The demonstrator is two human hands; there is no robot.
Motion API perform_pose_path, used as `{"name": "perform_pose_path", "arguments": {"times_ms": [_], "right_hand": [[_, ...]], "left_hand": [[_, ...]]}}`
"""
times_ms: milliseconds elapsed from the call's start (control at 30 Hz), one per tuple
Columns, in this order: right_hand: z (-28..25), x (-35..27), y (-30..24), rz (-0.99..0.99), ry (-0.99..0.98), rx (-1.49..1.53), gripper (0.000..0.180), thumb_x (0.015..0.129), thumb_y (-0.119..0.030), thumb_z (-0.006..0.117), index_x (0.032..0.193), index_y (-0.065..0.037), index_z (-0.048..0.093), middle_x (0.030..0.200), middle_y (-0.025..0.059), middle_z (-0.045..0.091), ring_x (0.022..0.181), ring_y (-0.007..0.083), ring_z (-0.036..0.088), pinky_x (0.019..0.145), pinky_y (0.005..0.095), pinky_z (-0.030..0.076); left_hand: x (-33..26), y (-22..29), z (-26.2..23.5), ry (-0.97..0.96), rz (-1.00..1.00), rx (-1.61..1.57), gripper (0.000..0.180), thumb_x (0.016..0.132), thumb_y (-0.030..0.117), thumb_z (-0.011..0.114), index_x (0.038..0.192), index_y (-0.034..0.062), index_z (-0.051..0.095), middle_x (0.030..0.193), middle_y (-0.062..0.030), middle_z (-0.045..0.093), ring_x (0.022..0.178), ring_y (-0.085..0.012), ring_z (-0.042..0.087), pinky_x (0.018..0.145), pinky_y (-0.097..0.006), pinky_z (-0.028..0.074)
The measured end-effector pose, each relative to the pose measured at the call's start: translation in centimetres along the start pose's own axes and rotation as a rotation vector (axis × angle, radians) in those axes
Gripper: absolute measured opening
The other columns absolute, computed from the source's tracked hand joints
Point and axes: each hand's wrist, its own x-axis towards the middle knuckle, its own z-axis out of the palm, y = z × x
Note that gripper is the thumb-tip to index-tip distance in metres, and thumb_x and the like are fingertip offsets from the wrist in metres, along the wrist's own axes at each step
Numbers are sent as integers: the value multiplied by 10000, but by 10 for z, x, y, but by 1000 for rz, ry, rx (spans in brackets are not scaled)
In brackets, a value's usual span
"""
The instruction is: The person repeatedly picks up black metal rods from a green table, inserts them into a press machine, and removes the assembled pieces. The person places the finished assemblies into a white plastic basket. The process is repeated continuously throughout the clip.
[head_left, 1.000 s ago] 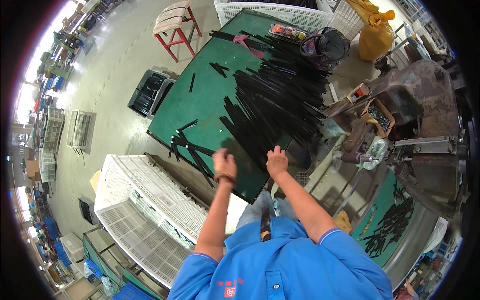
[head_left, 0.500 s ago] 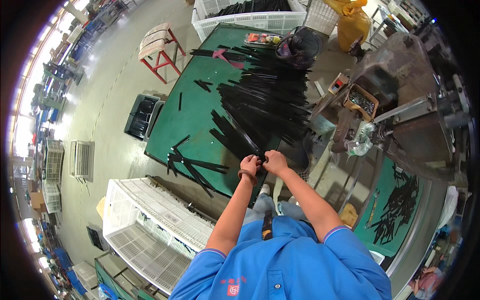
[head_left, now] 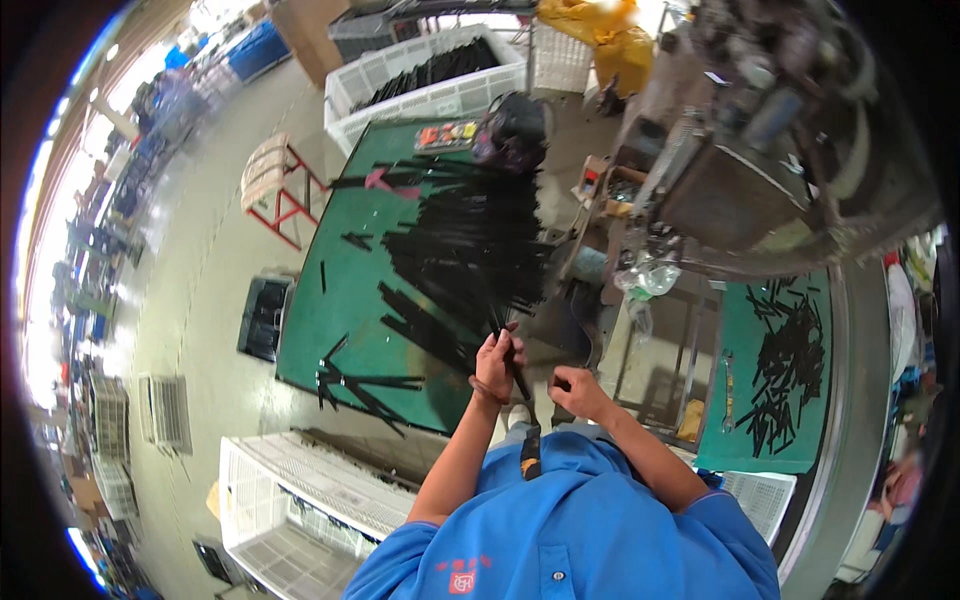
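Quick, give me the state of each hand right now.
Left hand: closed around a bundle of long black strips.
Right hand: loosely curled beside it; whether it holds anything cannot be told.

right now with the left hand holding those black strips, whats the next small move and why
Probably bring the right hand across to the bundle of black strips that the left hand grips at the near edge of the green table. The right hand looks empty and sits just beside the bundle, and the strips stick out below the left fist, so a second grip would likely steady them.
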Motion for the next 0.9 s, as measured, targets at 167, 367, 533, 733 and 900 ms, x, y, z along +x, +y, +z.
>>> {"name": "perform_pose_path", "arguments": {"times_ms": [167,367,533,733,900], "right_hand": [[-60,-50,-3,84,158,408,134,892,-134,555,816,-27,531,650,5,531,619,71,495,552,234,410],[-128,-73,14,-5,477,382,95,872,-117,601,832,-37,570,661,-27,541,590,41,501,526,204,418],[-161,-62,18,-22,588,494,97,865,-116,615,818,-41,575,677,-24,552,589,46,518,514,201,429],[-172,-48,3,-98,477,489,98,914,-131,536,862,-48,535,721,-8,546,617,60,509,540,210,435],[-176,-16,-22,-194,390,340,128,944,-163,476,903,-44,497,738,6,530,638,63,497,559,219,422]], "left_hand": [[-21,14,78,-132,-151,251,276,937,267,511,1131,79,570,612,25,450,439,-42,323,408,-197,288],[-24,-16,142,-304,-286,260,292,947,253,489,1151,51,540,610,24,444,434,-51,330,422,-215,289],[-22,-32,160,-270,-293,254,284,935,251,515,1126,48,568,608,18,449,434,-52,332,413,-207,287],[-26,-35,170,-220,-260,257,278,937,239,510,1138,54,556,611,24,438,426,-55,327,411,-223,292],[-23,-37,167,-147,-258,295,277,933,241,516,1139,64,565,613,28,443,421,-51,321,407,-213,286]]}}
